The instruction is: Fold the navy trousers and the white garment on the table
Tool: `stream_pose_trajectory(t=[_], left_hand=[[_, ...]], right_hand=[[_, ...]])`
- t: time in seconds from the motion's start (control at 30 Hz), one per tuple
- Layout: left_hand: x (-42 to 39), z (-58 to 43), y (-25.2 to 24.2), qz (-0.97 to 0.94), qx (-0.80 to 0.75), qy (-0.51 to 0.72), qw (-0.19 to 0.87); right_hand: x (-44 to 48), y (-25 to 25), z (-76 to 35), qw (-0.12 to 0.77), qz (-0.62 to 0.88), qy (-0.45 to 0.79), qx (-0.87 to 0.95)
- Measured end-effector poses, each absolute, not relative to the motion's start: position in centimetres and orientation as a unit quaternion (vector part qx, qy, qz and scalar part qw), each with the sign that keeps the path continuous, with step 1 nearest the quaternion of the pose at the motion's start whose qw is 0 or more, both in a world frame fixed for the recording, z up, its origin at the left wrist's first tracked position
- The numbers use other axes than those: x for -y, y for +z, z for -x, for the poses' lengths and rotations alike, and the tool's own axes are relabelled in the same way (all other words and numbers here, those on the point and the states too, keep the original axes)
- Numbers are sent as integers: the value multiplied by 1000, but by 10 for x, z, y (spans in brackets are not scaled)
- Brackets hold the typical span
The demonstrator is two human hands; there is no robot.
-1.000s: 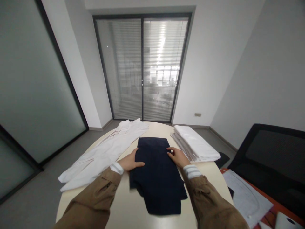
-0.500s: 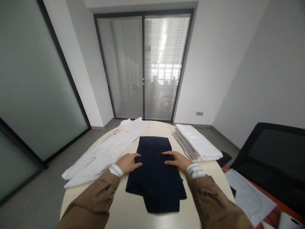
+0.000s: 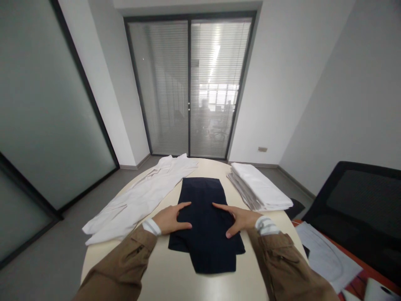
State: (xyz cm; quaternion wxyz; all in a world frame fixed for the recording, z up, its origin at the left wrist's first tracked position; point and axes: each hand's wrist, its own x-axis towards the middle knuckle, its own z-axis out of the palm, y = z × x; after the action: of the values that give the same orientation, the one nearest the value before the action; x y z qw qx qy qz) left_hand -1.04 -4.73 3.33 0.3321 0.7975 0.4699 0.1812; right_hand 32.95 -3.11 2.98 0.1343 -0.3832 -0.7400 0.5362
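Folded dark navy trousers (image 3: 205, 234) lie on the cream round table (image 3: 169, 280), with one narrower section jutting toward me at the near end. My left hand (image 3: 172, 218) rests on their left edge, thumb and forefinger spread apart over the cloth. On the right edge lies my right hand (image 3: 239, 217), its forefinger stretched out and its thumb well apart from it. Neither hand grips the fabric. The undersides of both palms are hidden.
White garments (image 3: 140, 200) lie spread along the table's left side. A stack of folded white cloth (image 3: 258, 188) sits at the right edge. Beyond it stand a black mesh chair (image 3: 360, 209) and a reddish surface with papers (image 3: 326, 255).
Both hands have opened wider, with thumbs moved toward me. The left fingers reach slightly farther in over the trousers. The near end of the trousers has shifted slightly away from me.
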Motion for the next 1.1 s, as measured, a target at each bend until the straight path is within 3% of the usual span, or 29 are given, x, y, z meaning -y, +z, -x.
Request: stream_pose_trajectory(t=[0.13,0.33,0.47,0.6,0.83,1.03,1.1], left_hand=[[53,11,31,-780,-363,210,464],[53,-2,17,-651,-388,340,556],[54,-10,19,-593,-381,442,556],[61,-17,22,-592,-339,441,583],[69,-18,27,-682,-446,432,387],[68,-1,35,-833,-413,296,217],[68,2,36,-865,-387,262,182]], right_hand=[[36,38,-324,186,354,578,712],[44,48,-324,320,343,533,704],[49,46,-324,320,329,540,706],[49,43,-320,315,355,543,693],[45,39,-323,332,374,496,710],[48,37,-331,193,350,572,717],[48,35,-331,183,346,576,718]])
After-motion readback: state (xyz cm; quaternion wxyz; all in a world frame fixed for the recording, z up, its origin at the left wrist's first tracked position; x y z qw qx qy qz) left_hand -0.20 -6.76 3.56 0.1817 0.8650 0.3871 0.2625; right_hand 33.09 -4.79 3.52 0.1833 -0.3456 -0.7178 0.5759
